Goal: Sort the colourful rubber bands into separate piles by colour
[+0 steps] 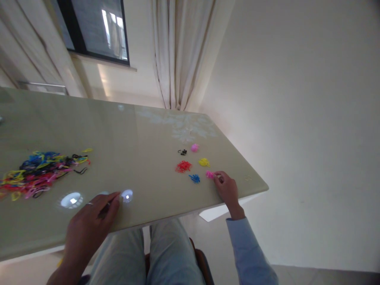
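Closest to me, really, are the seated person's jean-clad legs [170,253] and a light blue sleeve [252,253], with part of a brown chair [203,263] showing beside them; the left hand [93,219] is over the near edge of the glossy table [142,158], fingers curled and thumb drawn in close to the forefinger, though I cannot tell whether anything is pinched there; the right hand [226,186] has its thumb and fingertips gathered in at the bright pink rubber bands [209,174], and whether it grips one I cannot tell; just beside that pile lie the blue rubber bands [194,178], then the red rubber bands [183,166] and yellow rubber bands [204,162], with the black rubber bands [183,152] and pale pink rubber bands [194,147] a little farther on; well apart to the left spreads a tangled mixed-colour heap [38,172]; beyond the table hang cream curtains [182,51], a dark-framed window [101,29] between them.
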Demonstrator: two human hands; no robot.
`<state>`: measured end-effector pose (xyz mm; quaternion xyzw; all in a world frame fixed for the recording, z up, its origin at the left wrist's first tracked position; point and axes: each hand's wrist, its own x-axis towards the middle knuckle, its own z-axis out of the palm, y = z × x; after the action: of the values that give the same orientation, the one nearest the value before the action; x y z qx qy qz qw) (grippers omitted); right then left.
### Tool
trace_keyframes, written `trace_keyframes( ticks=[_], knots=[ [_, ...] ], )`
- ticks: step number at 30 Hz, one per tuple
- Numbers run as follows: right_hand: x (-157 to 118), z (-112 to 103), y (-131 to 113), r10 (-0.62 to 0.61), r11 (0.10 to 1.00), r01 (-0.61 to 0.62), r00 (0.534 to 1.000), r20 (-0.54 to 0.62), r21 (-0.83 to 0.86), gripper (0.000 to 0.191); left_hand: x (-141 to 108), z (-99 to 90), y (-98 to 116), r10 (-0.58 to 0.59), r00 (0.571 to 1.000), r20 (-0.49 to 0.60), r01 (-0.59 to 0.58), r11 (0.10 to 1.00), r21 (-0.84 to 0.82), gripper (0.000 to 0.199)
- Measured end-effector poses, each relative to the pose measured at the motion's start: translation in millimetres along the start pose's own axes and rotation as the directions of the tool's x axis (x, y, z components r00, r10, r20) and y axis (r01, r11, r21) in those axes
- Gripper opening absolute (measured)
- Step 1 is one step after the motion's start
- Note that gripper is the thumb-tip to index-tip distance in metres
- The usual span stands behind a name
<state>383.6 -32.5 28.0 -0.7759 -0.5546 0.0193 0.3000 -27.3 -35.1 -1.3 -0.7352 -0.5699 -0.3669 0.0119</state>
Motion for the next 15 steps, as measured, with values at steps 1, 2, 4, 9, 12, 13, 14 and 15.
trace_keyframes(
  ticks=[1, 2, 4, 9, 12, 13, 14, 15],
  knots=[
    [-1.8, -0.1, 1.0, -0.009, 0.999, 0.01, 0.999, -0.03, 0.042, 0.035, 0.3, -0.4, 0.9, 0.006, 1.0, -0.009, -0.006, 1.0, -0.008, 0.033],
    [-3.7, -0.4, 1.7, -0.016, 0.995, 0.021, 0.998, -0.057, 0.093, 0.036, 0.5, -0.7, 1.8, 0.003, 1.0, -0.018, -0.004, 1.0, -0.017, 0.034],
    [-8.0, -0.7, -0.7, -0.008, 0.978, 0.027, 0.996, -0.094, 0.205, 0.037, 1.2, -0.8, 3.7, -0.013, 1.0, -0.029, 0.012, 0.999, -0.036, 0.035],
    [-21.1, 8.0, -42.5, -0.074, 0.903, 0.098, 0.995, -0.072, 0.417, 0.034, 2.4, 0.9, 7.0, -0.059, 0.998, -0.017, 0.057, 0.994, -0.098, 0.032],
    [-29.1, 22.5, -83.5, -0.315, 0.845, 0.255, 0.948, 0.052, 0.469, 0.031, 2.8, 0.7, 7.8, -0.091, 0.996, -0.014, 0.088, 0.985, -0.151, 0.031],
    [-31.2, 28.6, -96.0, -0.403, 0.819, 0.301, 0.908, 0.114, 0.489, 0.031, 3.1, -0.1, 8.1, -0.107, 0.994, -0.002, 0.105, 0.979, -0.174, 0.03],
    [-32.8, 34.9, -106.8, -0.478, 0.791, 0.333, 0.86, 0.179, 0.513, 0.03, 3.4, -1.3, 8.3, -0.124, 0.992, 0.014, 0.124, 0.972, -0.199, 0.029],
    [-33.9, 41.3, -115.6, -0.536, 0.768, 0.352, 0.811, 0.235, 0.535, 0.029, 4.0, -2.9, 8.4, -0.145, 0.989, 0.03, 0.148, 0.962, -0.229, 0.029]
  ],
)
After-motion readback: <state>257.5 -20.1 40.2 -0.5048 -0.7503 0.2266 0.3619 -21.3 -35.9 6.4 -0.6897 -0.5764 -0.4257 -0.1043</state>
